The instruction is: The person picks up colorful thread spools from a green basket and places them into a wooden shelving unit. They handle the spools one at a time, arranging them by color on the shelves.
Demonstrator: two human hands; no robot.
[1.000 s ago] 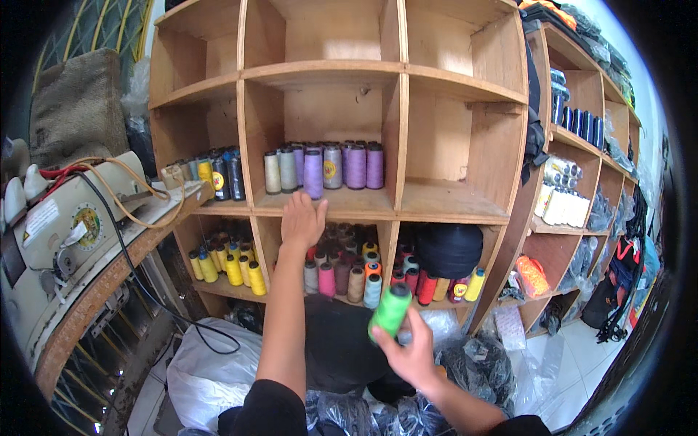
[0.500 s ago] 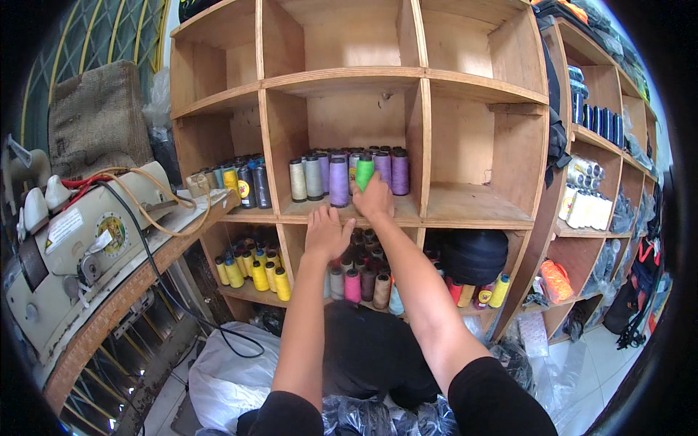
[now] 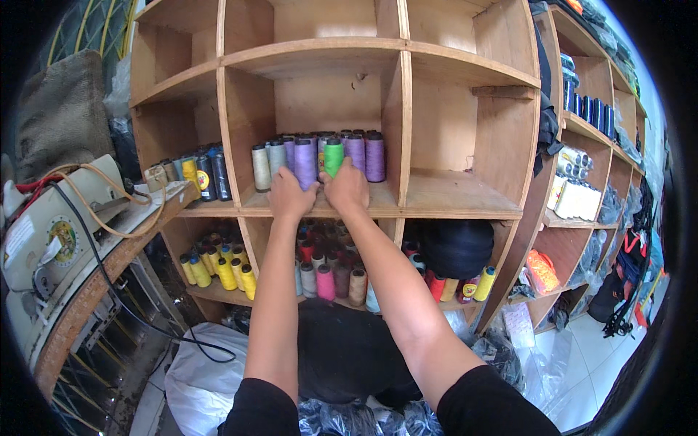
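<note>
Cones of sewing thread stand close together in a middle compartment of the wooden shelf. My right hand [image 3: 347, 190] is closed round the lower part of a bright green thread cone [image 3: 333, 155] in the front row. Beside it, my left hand [image 3: 292, 196] is at the base of a purple thread cone [image 3: 305, 161], fingers on its left and thumb at its lower right. A cream thread cone [image 3: 261, 168] and a grey thread cone [image 3: 277, 156] stand to the left of that hand. On the right end is another purple cone [image 3: 374, 157]. My palms hide the lower ends of the held cones.
Below, compartments hold yellow cones [image 3: 226, 272], mixed-colour cones including a pink one [image 3: 325, 282], and a round black bundle [image 3: 458, 251]. A sewing machine [image 3: 54, 232] stands on a bench at left. A white sack [image 3: 203, 370] lies on the floor.
My left hand has gone from lying on the shelf's front edge up to the purple cone. My right hand stays on the green cone, which sits slightly lower among the others. The view has shifted.
</note>
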